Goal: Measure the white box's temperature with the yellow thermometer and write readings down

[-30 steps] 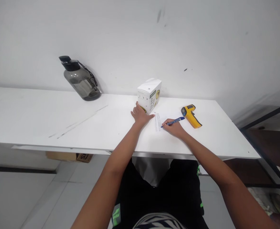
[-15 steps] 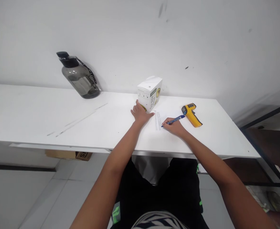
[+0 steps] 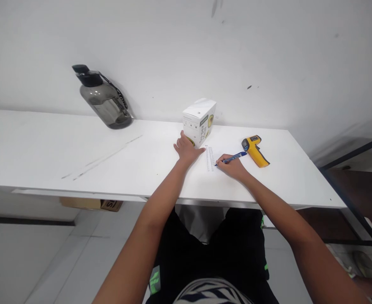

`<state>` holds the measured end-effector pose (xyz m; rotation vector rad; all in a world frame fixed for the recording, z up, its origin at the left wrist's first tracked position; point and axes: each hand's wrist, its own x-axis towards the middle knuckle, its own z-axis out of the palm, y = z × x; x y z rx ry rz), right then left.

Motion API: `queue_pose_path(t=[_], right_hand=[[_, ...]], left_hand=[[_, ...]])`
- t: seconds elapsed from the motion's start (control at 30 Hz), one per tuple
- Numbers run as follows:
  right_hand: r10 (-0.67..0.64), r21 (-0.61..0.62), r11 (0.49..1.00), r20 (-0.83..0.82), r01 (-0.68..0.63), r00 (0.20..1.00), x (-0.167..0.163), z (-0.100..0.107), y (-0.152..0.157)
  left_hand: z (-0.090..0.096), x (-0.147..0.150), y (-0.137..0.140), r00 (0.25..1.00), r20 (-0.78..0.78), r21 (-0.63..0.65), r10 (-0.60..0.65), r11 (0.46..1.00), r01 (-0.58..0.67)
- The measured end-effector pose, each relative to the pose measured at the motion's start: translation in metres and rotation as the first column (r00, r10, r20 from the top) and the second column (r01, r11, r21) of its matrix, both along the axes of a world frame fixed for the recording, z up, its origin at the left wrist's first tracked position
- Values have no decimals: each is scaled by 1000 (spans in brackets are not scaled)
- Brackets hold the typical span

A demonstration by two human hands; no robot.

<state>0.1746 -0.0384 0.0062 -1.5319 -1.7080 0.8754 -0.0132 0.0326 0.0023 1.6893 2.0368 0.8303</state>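
Observation:
My right hand [image 3: 232, 166] is closed round a blue pen [image 3: 236, 157], its tip down at small lines of writing [image 3: 209, 159] on a white surface. Whether that surface is a separate sheet or the tabletop, I cannot tell. My left hand [image 3: 187, 150] lies with thumb and fingers spread against the lower near corner of a white box [image 3: 192, 122], which stands upright and has avocado pictures on its side. To the right of the pen lies a yellow infrared thermometer [image 3: 255, 152] with a small display.
A grey see-through water bottle [image 3: 106, 103] with a black lid and strap stands at the back left, near the wall. Under the white table [image 3: 110, 169] a cardboard box [image 3: 87, 203] shows. A dark metal frame [image 3: 347, 202] stands beyond the table's right end.
The view has shifted very slightly. The pen tip has moved a little along the writing; my left hand stays at the white box.

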Motion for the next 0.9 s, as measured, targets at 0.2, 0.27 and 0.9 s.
queue_pose_path(t=[0.2, 0.27, 0.9], right_hand=[[-10, 0, 1000, -20, 10, 1000, 2, -3, 2], [-4, -8, 1000, -24, 3, 1000, 2, -3, 3], [-6, 9, 1000, -36, 7, 999, 2, -2, 2]], left_hand=[[2, 0, -1, 1000, 0, -6, -3, 1000, 3], [2, 1, -1, 1000, 2, -7, -3, 1000, 3], [0, 0, 0, 1000, 10, 0, -2, 1000, 2]])
